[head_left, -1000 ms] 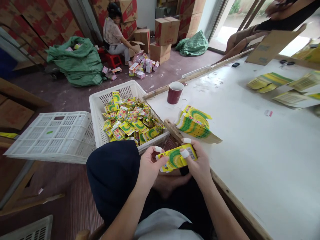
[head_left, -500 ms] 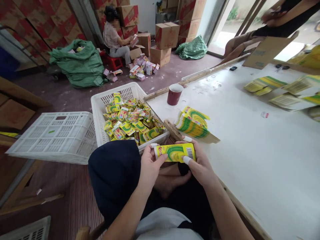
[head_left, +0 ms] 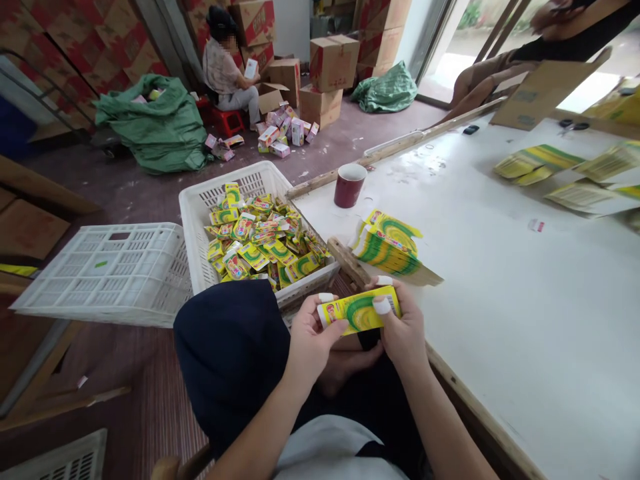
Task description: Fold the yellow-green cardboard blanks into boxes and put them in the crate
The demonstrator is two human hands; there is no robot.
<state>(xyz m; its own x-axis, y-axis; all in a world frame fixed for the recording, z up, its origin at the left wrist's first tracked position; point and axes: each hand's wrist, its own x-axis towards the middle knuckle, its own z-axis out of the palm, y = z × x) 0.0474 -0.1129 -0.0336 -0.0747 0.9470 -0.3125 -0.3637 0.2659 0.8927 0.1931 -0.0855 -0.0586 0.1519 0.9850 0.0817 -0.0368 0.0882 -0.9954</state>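
Observation:
Above my lap I hold a small yellow and green printed carton [head_left: 361, 312] between both hands. My left hand [head_left: 316, 333] pinches its left end, thumb on the front face. At the right end, by the barcode, my right hand [head_left: 403, 320] grips it, with a white-wrapped thumb over the front. White coverings show on several fingertips. A stack of flat matching cartons [head_left: 390, 243] lies on the table edge just beyond my hands. To the left, a white plastic crate [head_left: 187, 220] holds many small yellow packs [head_left: 253, 257].
The white table [head_left: 490, 293] with a wooden edge fills the right, bearing a dark red mug [head_left: 349, 187], more flat cartons [head_left: 537, 163] and scissors [head_left: 574, 125]. Another crate [head_left: 100, 267] stands left. One person [head_left: 225, 67] sits among boxes; another sits behind the table.
Both hands have shifted slightly right with the carton, which now tilts up at its right end. My right thumb has moved up over the barcode. The seated person's held box has turned.

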